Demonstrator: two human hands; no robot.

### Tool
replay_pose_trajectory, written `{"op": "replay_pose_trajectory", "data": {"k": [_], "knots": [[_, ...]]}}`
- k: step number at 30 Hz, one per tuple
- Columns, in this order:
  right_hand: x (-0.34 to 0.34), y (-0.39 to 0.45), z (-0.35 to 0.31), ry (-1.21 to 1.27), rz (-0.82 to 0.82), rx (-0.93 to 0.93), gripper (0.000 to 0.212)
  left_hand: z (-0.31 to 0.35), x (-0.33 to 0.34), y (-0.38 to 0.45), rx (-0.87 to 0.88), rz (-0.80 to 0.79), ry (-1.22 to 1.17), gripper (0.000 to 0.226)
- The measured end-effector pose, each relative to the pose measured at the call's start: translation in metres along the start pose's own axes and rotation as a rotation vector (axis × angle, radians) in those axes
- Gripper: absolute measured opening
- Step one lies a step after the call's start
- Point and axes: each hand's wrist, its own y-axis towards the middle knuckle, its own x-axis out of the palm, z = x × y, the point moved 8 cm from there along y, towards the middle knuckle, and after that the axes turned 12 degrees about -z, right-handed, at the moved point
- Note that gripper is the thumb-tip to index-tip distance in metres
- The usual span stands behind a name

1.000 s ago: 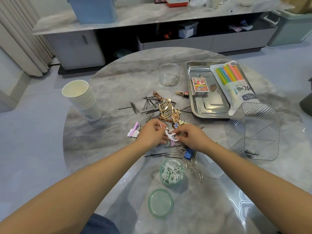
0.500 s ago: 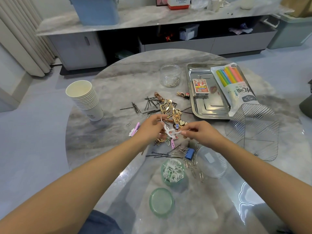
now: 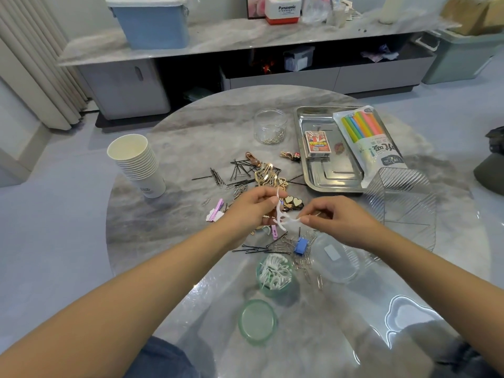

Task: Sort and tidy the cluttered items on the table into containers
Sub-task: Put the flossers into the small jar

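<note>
Nearest the person, a green lid [image 3: 257, 321] lay on the round table [image 3: 169, 148], with the green jar [image 3: 274, 274] of white floss picks just beyond it toward 12 o'clock. Above the jar, the left hand [image 3: 249, 210] pinched several white floss picks [image 3: 280, 214], while the right hand [image 3: 336, 218], at 3 o'clock from them, pinched one pick's end. Farther off toward 1 o'clock sat a metal tray [image 3: 321, 173].

Home living room: round marble table [image 3: 177, 137] stood before a low TV-style cabinet [image 3: 272, 77], pleated curtains [image 3: 32, 64] at left, storage bins [image 3: 152, 20] on the cabinet top.
</note>
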Motion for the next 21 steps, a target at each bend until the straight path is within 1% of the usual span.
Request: {"op": "replay_pose_trajectory", "data": {"k": [4,7,9,10,12,14,15,16,18,21], "knots": [[-0.006,-0.004,-0.009,-0.111,0.167,-0.099,0.006,-0.006,-0.003,-0.001,-0.075,0.0,-0.127,0.021],[-0.003,-0.003,-0.009,-0.141,0.17,-0.108,0.007,-0.003,-0.006,-0.001,-0.061,0.033,-0.034,0.02],[-0.004,-0.003,-0.009,-0.143,0.187,-0.115,0.007,-0.002,-0.009,-0.001,-0.055,0.061,-0.016,0.019],[-0.005,-0.003,-0.007,-0.12,0.202,-0.11,0.007,-0.002,-0.009,-0.001,-0.06,0.065,-0.017,0.018],[-0.004,-0.001,0.002,0.01,0.185,-0.063,0.009,0.0,-0.008,-0.001,-0.049,0.052,0.023,0.018],[0.001,0.002,0.008,0.123,0.128,-0.022,0.011,0.005,-0.005,0.0,-0.023,0.023,0.154,0.019],[0.003,0.002,0.008,0.123,0.113,-0.018,0.013,0.008,-0.002,0.0,-0.009,0.009,0.244,0.018],[0.004,0.002,0.006,0.082,0.11,-0.03,0.014,0.009,0.001,-0.001,0.001,-0.002,0.327,0.018],[0.006,0.002,-0.004,-0.077,0.106,-0.082,0.011,0.01,0.007,-0.001,0.012,-0.035,0.432,0.015],[0.012,0.001,-0.016,-0.237,0.074,-0.19,0.008,0.008,0.014,-0.001,0.029,-0.091,0.478,0.013]]}}
